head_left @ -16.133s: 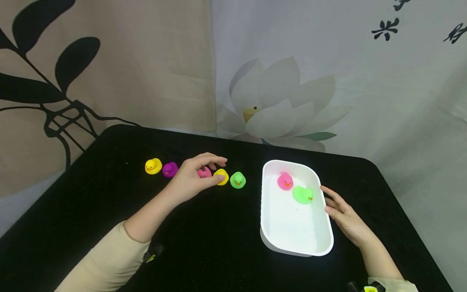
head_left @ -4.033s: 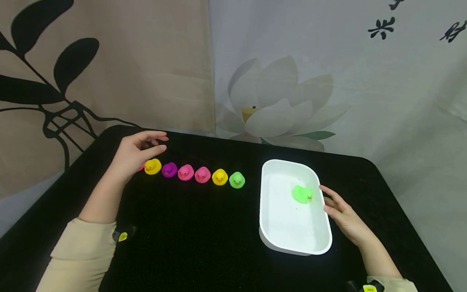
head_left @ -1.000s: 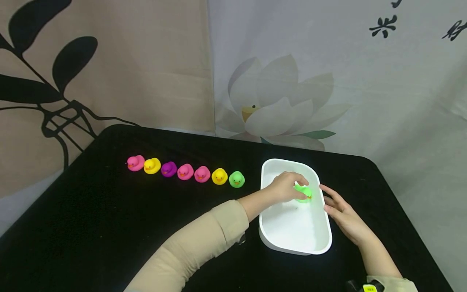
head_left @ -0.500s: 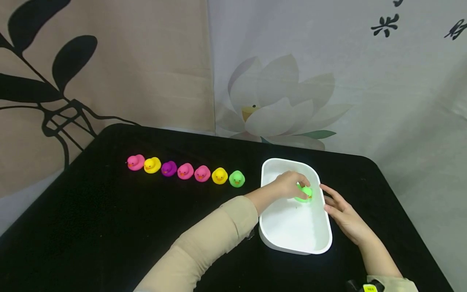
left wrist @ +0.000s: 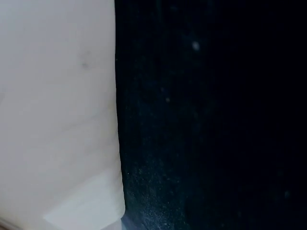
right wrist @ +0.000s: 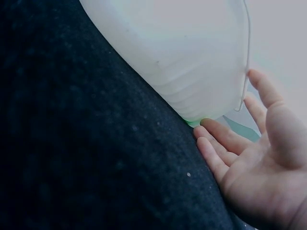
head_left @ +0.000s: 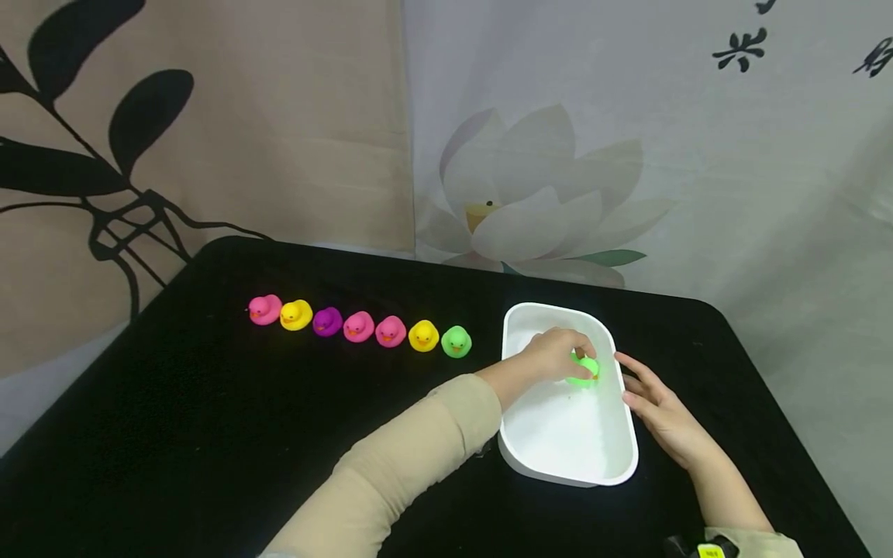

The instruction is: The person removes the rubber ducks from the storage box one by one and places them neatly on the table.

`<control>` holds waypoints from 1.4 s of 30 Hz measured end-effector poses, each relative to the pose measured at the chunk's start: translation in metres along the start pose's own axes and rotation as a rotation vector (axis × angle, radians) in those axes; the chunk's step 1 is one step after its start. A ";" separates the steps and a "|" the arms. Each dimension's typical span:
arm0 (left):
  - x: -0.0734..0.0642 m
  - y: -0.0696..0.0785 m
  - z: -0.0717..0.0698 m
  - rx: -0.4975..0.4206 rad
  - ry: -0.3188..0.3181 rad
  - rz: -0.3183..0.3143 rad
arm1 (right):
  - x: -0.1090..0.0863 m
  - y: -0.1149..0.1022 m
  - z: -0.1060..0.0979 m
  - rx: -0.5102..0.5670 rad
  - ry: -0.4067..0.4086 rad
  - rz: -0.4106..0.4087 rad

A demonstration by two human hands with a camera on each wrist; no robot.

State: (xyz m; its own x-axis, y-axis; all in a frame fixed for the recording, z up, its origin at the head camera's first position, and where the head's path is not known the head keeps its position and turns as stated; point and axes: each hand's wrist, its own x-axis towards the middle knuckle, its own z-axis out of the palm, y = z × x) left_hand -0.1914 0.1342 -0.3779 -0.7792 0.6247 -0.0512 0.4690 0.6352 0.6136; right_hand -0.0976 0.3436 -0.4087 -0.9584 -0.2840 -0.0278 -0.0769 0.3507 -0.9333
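A white plastic tub (head_left: 572, 442) stands on the right half of the black table, with one green rubber duck (head_left: 590, 366) inside near its right wall. Reaching over the tub's left rim, my left hand (head_left: 554, 355) pinches that duck between thumb and fingers, which partly cover it. My right hand (head_left: 663, 411) touches the tub's right side with its fingertips, fingers extended; in the right wrist view the hand (right wrist: 259, 167) lies against the tub's outer wall (right wrist: 192, 67). The left wrist view shows only the tub's wall (left wrist: 57, 120) and dark cloth, no hand.
Left of the tub, several rubber ducks stand in a slanting row, from a pink duck (head_left: 265, 310) past a purple duck (head_left: 327, 322) to a green duck (head_left: 456, 342) nearest the tub. A printed curtain (head_left: 314, 139) hangs behind the table's far edge.
The pink duck left the tub, and a pink duck now stands at the row's left end. My left hand moved from there into the tub and took hold of the green duck. My right hand stayed.
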 end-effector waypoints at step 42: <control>-0.021 -0.001 -0.021 -0.282 0.180 0.255 | 0.002 0.003 -0.003 0.001 -0.017 -0.005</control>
State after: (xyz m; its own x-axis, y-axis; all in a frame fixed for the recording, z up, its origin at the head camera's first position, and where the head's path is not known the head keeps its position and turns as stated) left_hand -0.1840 0.1109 -0.3607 -0.7247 0.6409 0.2530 0.5433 0.3057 0.7819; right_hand -0.1007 0.3472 -0.4107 -0.9532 -0.3010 -0.0292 -0.0813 0.3481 -0.9339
